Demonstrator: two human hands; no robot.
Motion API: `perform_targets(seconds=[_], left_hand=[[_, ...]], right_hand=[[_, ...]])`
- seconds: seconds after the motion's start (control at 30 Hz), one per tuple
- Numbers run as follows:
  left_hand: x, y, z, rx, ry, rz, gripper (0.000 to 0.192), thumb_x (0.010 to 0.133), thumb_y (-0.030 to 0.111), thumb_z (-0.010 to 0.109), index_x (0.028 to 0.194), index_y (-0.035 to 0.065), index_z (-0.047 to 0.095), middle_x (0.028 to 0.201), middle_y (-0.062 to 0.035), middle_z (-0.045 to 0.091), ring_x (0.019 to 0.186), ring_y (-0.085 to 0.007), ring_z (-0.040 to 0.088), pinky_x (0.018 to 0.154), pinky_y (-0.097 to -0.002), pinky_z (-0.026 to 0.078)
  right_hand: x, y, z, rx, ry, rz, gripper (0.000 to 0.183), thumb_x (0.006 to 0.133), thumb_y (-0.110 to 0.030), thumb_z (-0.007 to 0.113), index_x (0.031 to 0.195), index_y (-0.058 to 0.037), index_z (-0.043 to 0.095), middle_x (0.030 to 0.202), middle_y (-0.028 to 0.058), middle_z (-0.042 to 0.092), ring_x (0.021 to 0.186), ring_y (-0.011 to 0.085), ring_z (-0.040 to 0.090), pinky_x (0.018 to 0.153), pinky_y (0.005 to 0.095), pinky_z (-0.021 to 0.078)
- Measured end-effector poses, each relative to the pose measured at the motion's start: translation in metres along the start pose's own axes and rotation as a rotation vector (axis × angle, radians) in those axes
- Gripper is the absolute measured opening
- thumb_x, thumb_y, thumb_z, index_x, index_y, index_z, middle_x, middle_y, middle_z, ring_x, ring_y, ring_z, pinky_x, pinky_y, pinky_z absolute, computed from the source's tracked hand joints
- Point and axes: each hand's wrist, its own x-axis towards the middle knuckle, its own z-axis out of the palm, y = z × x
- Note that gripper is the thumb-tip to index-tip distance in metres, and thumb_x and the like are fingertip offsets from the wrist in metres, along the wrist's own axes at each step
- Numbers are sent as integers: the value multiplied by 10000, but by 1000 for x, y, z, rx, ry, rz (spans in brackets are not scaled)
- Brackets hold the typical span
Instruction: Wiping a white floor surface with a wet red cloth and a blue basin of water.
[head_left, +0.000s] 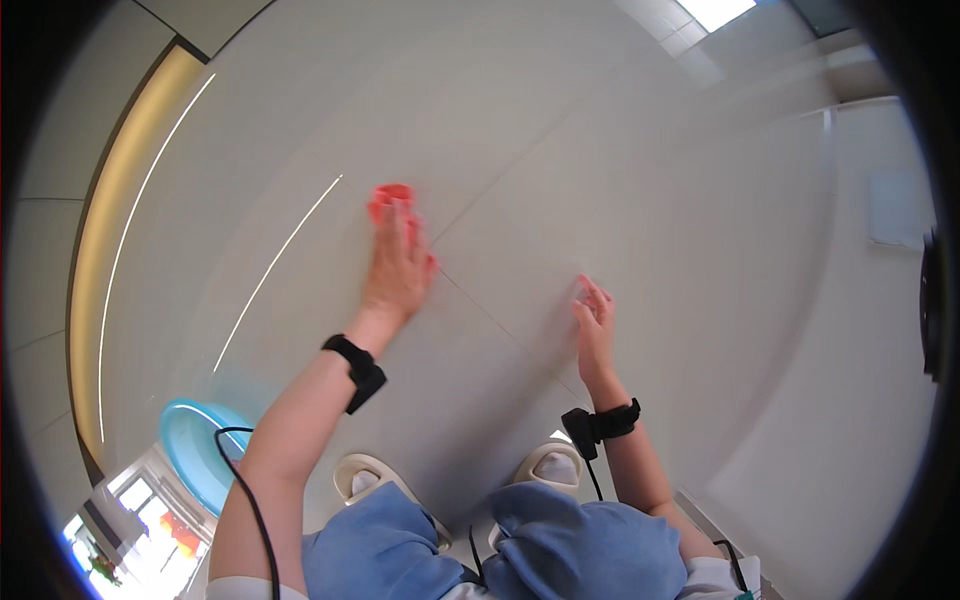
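Observation:
A red cloth (392, 196) lies under the fingers of my left hand (397, 266), pressed flat against the pale tiled floor (510, 300); parts of the cloth show past the fingertips and beside the palm. My right hand (595, 326) hovers over or near the floor to the right, its fingers loosely curled and nothing seen in it. Black straps with small boxes and cables sit around both wrists.
A light blue plastic basin (176, 442) stands at the lower left, partly hidden by my left forearm. My feet in cream slippers (360, 480) are at the bottom centre. Cabinets with a lit strip (112, 225) run along the left. A white wall or panel (862, 300) is at the right.

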Motion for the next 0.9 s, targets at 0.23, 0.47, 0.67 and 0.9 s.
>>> perform_targets(seconds=[0.23,0.47,0.67,0.9], left_hand=[[-42,-93,-16,385,112,-406,547,916,234,496,1323,-91,329,1372,-332,269,1270,-489,287,1037,-535,312],[-113,-74,-22,119,31,-280,242,860,133,513,1045,-23,518,1024,-139,501,1023,-312,474,889,-388,441],[-184,-4,-69,54,-53,36,236,854,76,501,1071,-15,496,1045,-142,492,1026,-286,487,878,-368,459],[-217,5,-161,-612,124,-335,243,771,64,598,969,-9,478,1083,-184,497,921,-365,545,793,-413,480]], right_hand=[[-5,3,3,-120,-18,-79,405,828,-97,573,1229,-145,579,1194,40,363,1013,150,397,882,273,383],[-13,-21,-1,-316,-120,-235,425,806,-37,594,1217,-141,586,1162,43,395,919,120,420,680,225,435],[-26,-64,36,-570,-239,-569,378,799,-47,606,1171,-118,608,1159,55,426,885,130,457,634,243,460],[-126,-175,123,-670,-531,-919,318,826,-107,587,1142,-72,601,1090,89,538,901,177,556,734,298,485]])
